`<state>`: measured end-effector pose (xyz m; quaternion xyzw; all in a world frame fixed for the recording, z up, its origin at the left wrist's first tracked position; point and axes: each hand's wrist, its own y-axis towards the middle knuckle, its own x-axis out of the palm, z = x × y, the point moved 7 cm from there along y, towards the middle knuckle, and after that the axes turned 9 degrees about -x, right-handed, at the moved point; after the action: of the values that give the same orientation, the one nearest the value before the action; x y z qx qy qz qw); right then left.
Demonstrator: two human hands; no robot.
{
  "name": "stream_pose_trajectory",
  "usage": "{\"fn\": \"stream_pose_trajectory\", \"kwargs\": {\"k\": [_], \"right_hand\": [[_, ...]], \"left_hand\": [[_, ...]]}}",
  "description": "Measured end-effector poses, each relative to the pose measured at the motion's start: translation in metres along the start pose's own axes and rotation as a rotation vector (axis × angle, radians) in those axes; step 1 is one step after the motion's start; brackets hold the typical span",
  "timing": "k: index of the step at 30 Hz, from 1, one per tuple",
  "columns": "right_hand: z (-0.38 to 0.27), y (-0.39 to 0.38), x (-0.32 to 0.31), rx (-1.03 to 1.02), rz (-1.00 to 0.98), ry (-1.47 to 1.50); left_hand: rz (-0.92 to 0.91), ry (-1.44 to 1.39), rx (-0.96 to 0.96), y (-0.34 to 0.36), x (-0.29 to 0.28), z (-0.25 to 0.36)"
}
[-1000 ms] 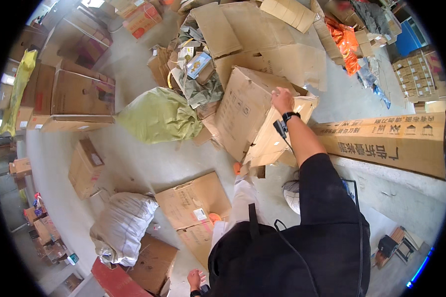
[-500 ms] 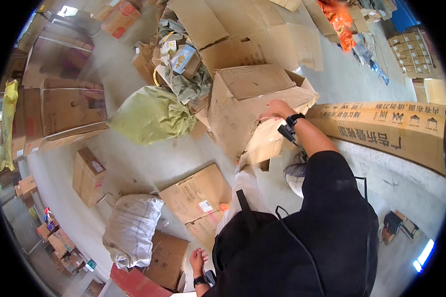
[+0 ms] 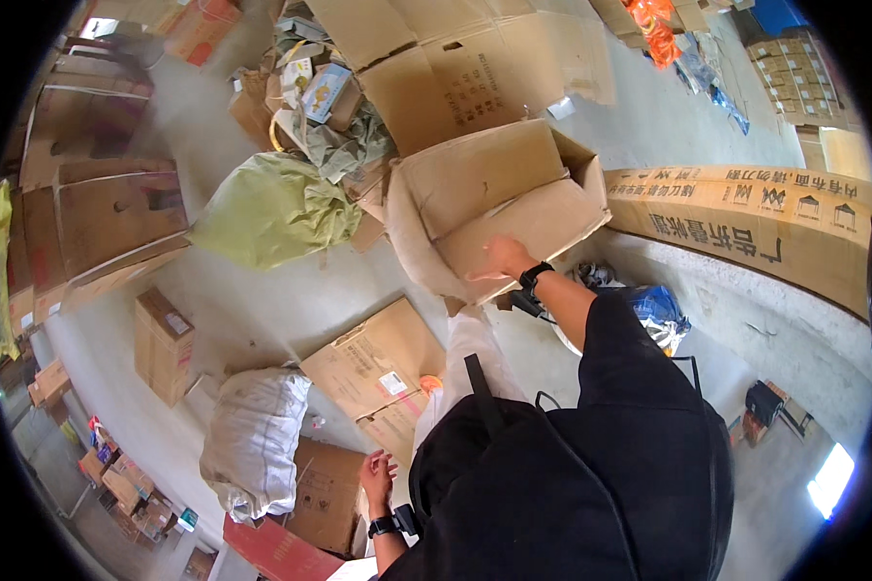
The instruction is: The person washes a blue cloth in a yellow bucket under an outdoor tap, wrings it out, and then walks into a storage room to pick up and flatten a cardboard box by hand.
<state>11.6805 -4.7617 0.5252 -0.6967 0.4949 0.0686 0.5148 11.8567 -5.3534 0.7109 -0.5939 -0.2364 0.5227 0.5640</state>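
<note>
A large brown cardboard box (image 3: 494,179) stands tilted in front of my legs, its opening turned partly toward me. My right hand (image 3: 504,259), with a black strap at the wrist, grips the near flap of this box; the fingertips are partly lost against the cardboard. Low at my left side hangs my left hand (image 3: 378,476), holding nothing, its fingers loosely bent and apart. Below the large box, a flattened carton (image 3: 373,363) lies on the floor beside my leg.
A yellow-green sack (image 3: 276,213) and a heap of cardboard scraps (image 3: 334,116) lie left of the box. A stuffed white sack (image 3: 252,441) sits at lower left. A long carton (image 3: 746,228) runs along the right. Near my foot is a blue bag (image 3: 657,308).
The large box has tipped and turned, so more of its inside shows. My right hand has moved with its flap. A blue bag beside my foot has come into sight.
</note>
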Motion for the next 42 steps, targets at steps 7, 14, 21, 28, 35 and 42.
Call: {"fn": "stream_pose_trajectory", "kwargs": {"k": [7, 14, 21, 28, 35, 42], "right_hand": [[0.172, -0.001, -0.006, 0.565, 0.655, -0.176], [0.336, -0.023, 0.030, 0.665, 0.075, 0.335], [0.259, -0.036, 0.038, 0.543, 0.310, 0.650], [0.070, -0.086, -0.025, -0.036, 0.480, 0.872], [-0.176, -0.145, -0.090, -0.320, 0.594, 0.558], [-0.291, -0.221, -0.095, -0.560, 0.641, 0.518]], "left_hand": [[-0.013, 0.125, -0.049, -0.014, 0.018, 0.005], [-0.014, 0.209, -0.209, 0.003, -0.014, -0.026], [-0.032, 0.296, -0.033, 0.011, 0.021, 0.047], [-0.014, 0.269, 0.297, -0.027, 0.029, 0.109], [0.319, 0.570, 1.152, -0.119, 0.048, 0.267], [0.373, 0.649, 1.390, -0.131, 0.014, 0.326]]}}
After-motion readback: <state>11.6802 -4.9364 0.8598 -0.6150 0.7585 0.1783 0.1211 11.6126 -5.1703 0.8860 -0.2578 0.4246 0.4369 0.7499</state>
